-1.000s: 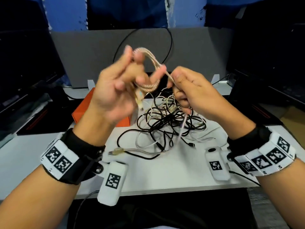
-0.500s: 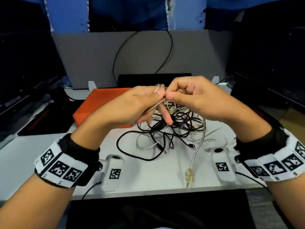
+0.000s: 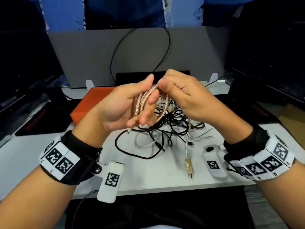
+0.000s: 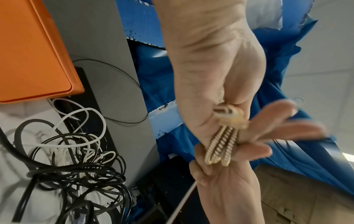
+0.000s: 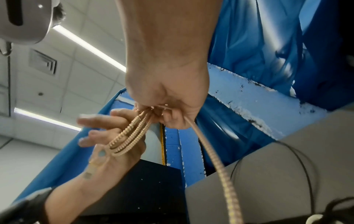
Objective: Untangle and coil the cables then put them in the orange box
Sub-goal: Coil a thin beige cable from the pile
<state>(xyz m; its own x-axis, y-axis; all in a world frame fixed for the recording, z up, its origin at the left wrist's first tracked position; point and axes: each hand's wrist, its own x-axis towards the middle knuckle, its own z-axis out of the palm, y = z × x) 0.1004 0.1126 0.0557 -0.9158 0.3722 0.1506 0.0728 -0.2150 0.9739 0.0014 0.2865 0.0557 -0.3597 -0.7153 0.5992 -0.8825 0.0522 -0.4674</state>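
Your two hands meet over the table (image 3: 49, 156), both on the pink braided cable (image 3: 143, 101).

Its coiled loops lie across your left hand (image 3: 125, 106), thumb over the top and the other fingers spread loosely beneath, a plug at the palm. Your right hand (image 3: 184, 98) pinches the same cable just beside the left thumb, fingers curled; the free end hangs down to the USB plug (image 3: 188, 166) above the table. Below lies the tangle of black and white cables (image 3: 166, 129), and the orange box (image 3: 92, 103) sits behind your left hand, partly hidden. The left fingertips are blurred in the wrist view.
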